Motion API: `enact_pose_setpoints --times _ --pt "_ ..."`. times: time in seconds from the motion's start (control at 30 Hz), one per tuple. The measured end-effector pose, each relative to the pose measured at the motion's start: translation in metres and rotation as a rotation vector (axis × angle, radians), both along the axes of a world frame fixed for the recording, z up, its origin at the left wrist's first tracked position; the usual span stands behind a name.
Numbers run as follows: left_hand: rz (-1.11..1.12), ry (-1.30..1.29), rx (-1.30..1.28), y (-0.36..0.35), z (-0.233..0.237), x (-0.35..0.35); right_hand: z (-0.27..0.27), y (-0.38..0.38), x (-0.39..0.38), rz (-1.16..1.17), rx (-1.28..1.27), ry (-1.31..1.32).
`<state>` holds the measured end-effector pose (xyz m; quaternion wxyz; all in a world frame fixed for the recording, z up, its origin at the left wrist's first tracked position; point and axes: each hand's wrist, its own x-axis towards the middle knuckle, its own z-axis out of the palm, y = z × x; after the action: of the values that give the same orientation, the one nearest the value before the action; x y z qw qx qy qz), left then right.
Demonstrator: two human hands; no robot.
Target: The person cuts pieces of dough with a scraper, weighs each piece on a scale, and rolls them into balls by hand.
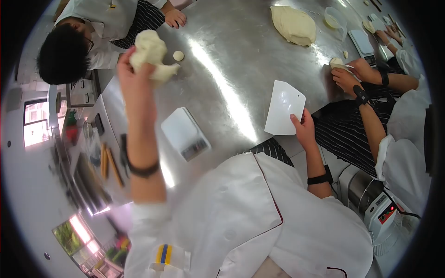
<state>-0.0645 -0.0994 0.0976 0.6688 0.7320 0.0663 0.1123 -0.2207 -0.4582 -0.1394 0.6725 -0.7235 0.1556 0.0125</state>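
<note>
A broad stainless-steel table point(227, 69) fills the middle of the scene, with bright streaks of light across it. At the near edge is the camera wearer's white double-breasted jacket point(232, 194). A co-worker in white point(408, 118) with a striped apron stands at the right, both hands around a small piece of dough; another person in white point(111, 18) leans in at the far left, one hand resting on the table. A large smooth mound of pale dough point(293, 25) sits toward the far right, well apart from the wearer's hands. Nearer, between those two hands, lies a white digital scale point(183, 127). The wearer's right hand point(303, 126) pinches the near right edge of a flat white scraper point(282, 109), thumb on its upper face. On the left, the wearer's outstretched left hand point(137, 74), blurred, grips an irregular lump of soft dough point(150, 45); the lump lies within the fingers and bulges past them, a flap hanging to the right. Smallest of all, a round dough ball point(178, 56) rests on the steel just right of that lump.
</note>
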Motion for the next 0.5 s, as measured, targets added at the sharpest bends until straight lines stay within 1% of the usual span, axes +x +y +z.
enact_pose_setpoints --times 0.03,0.07,0.1,0.13,0.2,0.27,0.37,0.43,0.47,0.5 --pt "0.094 0.073 0.069 -0.015 -0.04 -0.016 -0.002 0.0 -0.001 0.007 0.001 0.006" --pt "0.085 0.191 0.163 -0.022 -0.087 -0.033 -0.003 0.001 -0.001 0.008 -0.005 0.016" --pt "-0.027 0.261 0.52 -0.012 -0.156 -0.05 -0.004 0.001 -0.001 0.007 -0.015 0.025" --pt "-0.234 0.535 0.317 -0.012 -0.191 -0.073 -0.005 0.0 0.0 0.007 -0.023 0.024" --pt "-0.384 0.818 -0.007 -0.015 -0.215 -0.106 -0.002 0.0 0.002 0.05 -0.033 -0.005" --pt "-0.358 0.837 -0.023 -0.01 -0.22 -0.126 0.007 0.0 0.007 0.074 -0.079 -0.01" --pt "-0.215 0.858 -0.071 -0.007 -0.223 -0.133 0.003 0.003 0.023 0.16 -0.124 -0.03" --pt "-0.066 0.696 0.268 -0.007 -0.242 -0.12 0.006 0.006 0.039 0.225 -0.142 -0.049" --pt "-0.031 0.696 0.245 -0.007 -0.26 -0.108 0.011 0.009 0.045 0.267 -0.172 -0.043" --pt "-0.017 0.592 0.37 -0.004 -0.281 -0.092 0.018 0.016 0.048 0.305 -0.209 -0.047"
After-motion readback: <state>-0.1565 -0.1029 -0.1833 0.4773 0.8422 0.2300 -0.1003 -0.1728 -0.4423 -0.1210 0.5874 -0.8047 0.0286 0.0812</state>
